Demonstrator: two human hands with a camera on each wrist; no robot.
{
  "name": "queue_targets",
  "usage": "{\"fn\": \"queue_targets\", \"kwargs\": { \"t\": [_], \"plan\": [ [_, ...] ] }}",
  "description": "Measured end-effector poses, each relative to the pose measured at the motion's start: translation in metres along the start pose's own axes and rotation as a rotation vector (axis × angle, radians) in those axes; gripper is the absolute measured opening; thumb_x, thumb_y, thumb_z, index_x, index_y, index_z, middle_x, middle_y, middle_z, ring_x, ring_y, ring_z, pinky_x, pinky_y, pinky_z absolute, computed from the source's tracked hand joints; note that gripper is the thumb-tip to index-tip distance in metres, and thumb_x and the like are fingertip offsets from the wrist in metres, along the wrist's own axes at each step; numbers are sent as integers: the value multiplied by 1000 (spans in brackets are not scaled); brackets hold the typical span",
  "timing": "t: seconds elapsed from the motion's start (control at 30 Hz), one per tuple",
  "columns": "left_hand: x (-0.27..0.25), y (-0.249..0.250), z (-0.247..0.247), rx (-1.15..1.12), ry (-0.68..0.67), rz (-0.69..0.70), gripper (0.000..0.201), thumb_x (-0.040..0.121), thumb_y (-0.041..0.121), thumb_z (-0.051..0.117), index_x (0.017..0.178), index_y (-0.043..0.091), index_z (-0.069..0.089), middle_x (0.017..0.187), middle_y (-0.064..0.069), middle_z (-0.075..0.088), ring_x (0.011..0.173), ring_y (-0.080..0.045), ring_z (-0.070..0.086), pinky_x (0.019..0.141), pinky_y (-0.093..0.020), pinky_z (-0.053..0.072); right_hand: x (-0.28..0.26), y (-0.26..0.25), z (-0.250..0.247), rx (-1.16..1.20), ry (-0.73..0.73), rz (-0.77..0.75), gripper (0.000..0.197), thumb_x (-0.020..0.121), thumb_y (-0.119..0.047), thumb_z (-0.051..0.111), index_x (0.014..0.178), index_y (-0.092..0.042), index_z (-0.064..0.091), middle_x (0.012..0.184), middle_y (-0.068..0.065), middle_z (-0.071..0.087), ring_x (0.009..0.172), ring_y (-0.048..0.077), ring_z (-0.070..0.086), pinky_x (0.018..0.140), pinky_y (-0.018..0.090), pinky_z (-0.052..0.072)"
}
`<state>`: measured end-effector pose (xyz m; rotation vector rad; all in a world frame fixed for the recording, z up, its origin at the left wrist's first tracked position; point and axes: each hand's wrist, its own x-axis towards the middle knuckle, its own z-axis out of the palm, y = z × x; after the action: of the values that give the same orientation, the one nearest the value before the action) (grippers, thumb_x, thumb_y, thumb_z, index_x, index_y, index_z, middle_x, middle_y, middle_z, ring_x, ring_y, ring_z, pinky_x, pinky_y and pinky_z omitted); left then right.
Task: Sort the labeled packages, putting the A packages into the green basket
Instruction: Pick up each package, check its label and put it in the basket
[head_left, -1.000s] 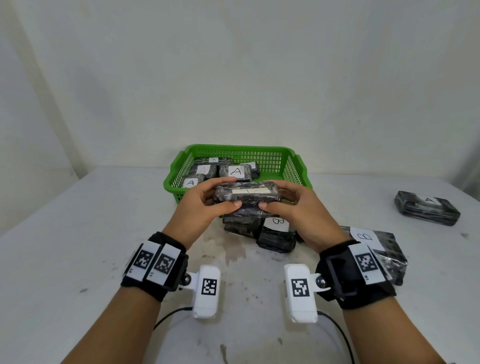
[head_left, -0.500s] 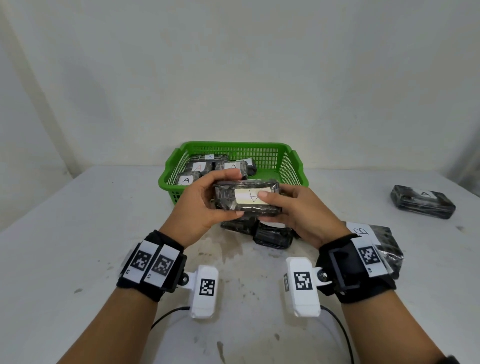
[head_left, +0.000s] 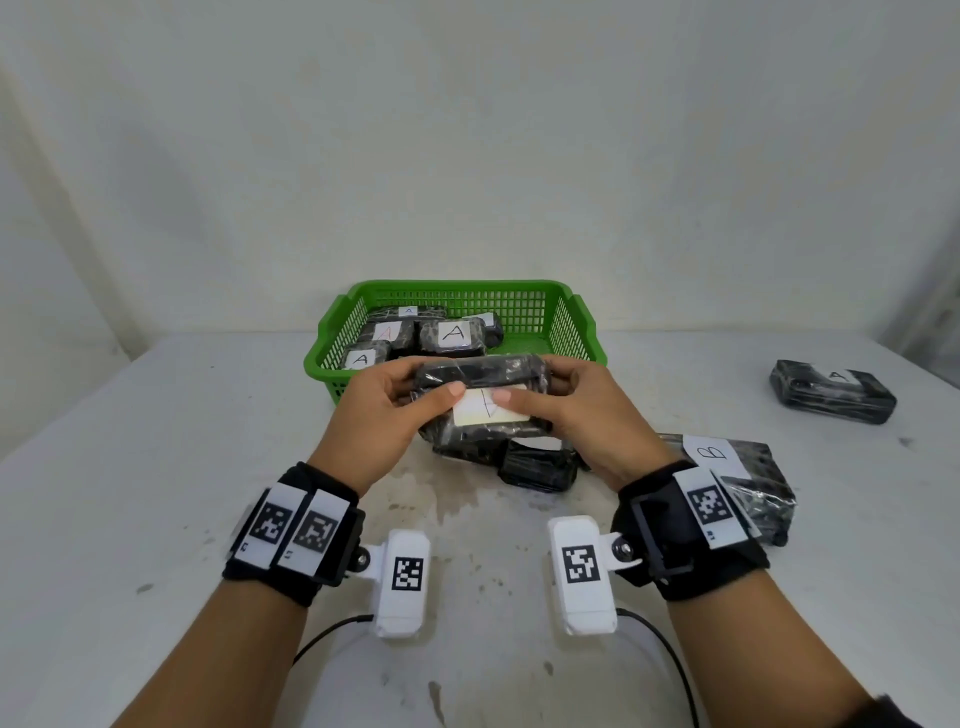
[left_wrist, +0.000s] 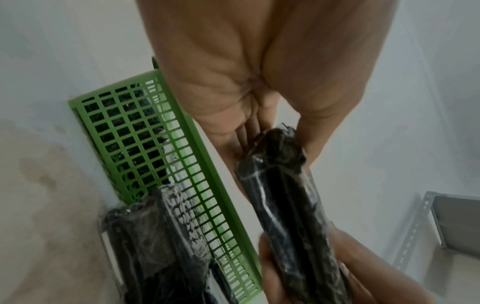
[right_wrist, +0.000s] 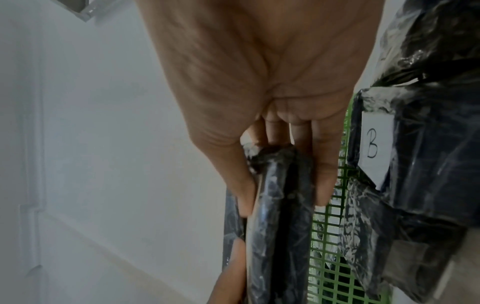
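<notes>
Both hands hold one black wrapped package (head_left: 483, 371) in front of the green basket (head_left: 457, 286). My left hand (head_left: 421, 392) grips its left end and my right hand (head_left: 540, 389) grips its right end, thumbs on the face turned to me. Its white label (head_left: 491, 413) shows a pen mark, partly covered by the thumbs, so the letter is unclear. The left wrist view shows the package (left_wrist: 285, 205) edge-on between thumb and fingers. The right wrist view shows the package (right_wrist: 280, 216) the same way. Several packages marked A (head_left: 452, 335) lie in the basket.
Under my hands a small pile of black packages (head_left: 537, 465) lies on the white table (head_left: 156, 467). A package marked B (head_left: 737, 467) sits beside my right wrist. One marked A (head_left: 831, 389) lies far right. A wall stands close behind the basket.
The held package has been tipped toward me, so its label went from edge-on to facing me. Both hands kept their hold.
</notes>
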<state>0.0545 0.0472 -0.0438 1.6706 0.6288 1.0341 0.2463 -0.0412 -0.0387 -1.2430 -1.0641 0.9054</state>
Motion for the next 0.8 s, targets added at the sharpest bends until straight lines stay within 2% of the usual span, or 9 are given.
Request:
{"fn": "queue_targets", "kwargs": {
  "t": [0.07, 0.17, 0.27, 0.33, 0.4, 0.53, 0.6, 0.7, 0.8],
  "plan": [
    [1, 1, -1, -45, 24, -22, 29, 86, 12, 72, 114, 8, 71, 86, 2, 77, 71, -9, 70, 68, -24, 55, 1, 0, 0, 41, -29, 35, 43, 83, -5, 84, 123, -6, 69, 110, 9, 81, 100, 24, 78, 78, 31, 64],
    [1, 1, -1, -101, -17, -73, 41, 79, 17, 74, 119, 13, 69, 108, -6, 76, 96, -21, 72, 85, -37, 59, 1, -1, -1, 56, 4, 27, 42, 85, -3, 82, 124, -4, 67, 108, 11, 81, 96, 25, 79, 74, 29, 63],
    [0, 1, 0, -32, -26, -54, 39, 82, -1, 73, 118, 13, 69, 106, -8, 77, 100, -30, 72, 87, -38, 59, 0, -4, -3, 63, 64, -25, 34, 85, -1, 81, 116, -8, 70, 106, 15, 80, 88, 21, 79, 68, 25, 61],
    [1, 1, -3, 19, -27, -52, 38, 82, -4, 73, 115, 14, 70, 103, -8, 77, 98, -30, 73, 89, -43, 58, 0, -5, -4, 79, 72, -66, 33, 84, -2, 81, 114, -15, 71, 107, 18, 79, 92, 24, 78, 73, 31, 63],
    [2, 2, -8, 68, -46, -36, 39, 81, -1, 75, 115, 17, 69, 106, -4, 77, 100, -24, 72, 92, -44, 56, -1, -8, -3, 102, 44, -102, 35, 85, -6, 80, 118, -14, 72, 112, 20, 77, 99, 28, 77, 84, 38, 64],
    [-1, 8, -10, 152, -67, 30, 43, 79, 0, 78, 115, 22, 69, 109, 5, 75, 105, -9, 70, 90, -27, 56, -3, -12, -2, 243, 21, -143, 24, 100, -8, 60, 120, -4, 72, 110, 11, 76, 95, 17, 72, 78, 26, 59],
    [-1, 10, -7, 180, -52, 61, 44, 75, -1, 81, 110, 22, 69, 105, 7, 76, 102, -7, 70, 86, -22, 56, -3, -12, -2, 264, 12, -128, 23, 102, -8, 58, 120, -4, 71, 108, 9, 76, 96, 19, 70, 80, 26, 59],
    [-2, 9, -5, 160, 13, 100, 46, 71, -4, 83, 108, 21, 69, 104, 6, 76, 102, -10, 70, 87, -24, 55, -4, -10, -1, 253, -95, 41, 39, 94, -32, 69, 124, -8, 70, 115, 14, 76, 104, 28, 70, 97, 37, 59],
    [-2, 8, 0, 121, 6, 115, 49, 71, -4, 83, 114, 12, 65, 109, 0, 74, 105, -16, 70, 95, -36, 55, -8, -10, 3, 263, -233, 201, 56, 84, -44, 69, 132, -15, 67, 128, 19, 72, 116, 37, 70, 109, 45, 53]
  ]
}}
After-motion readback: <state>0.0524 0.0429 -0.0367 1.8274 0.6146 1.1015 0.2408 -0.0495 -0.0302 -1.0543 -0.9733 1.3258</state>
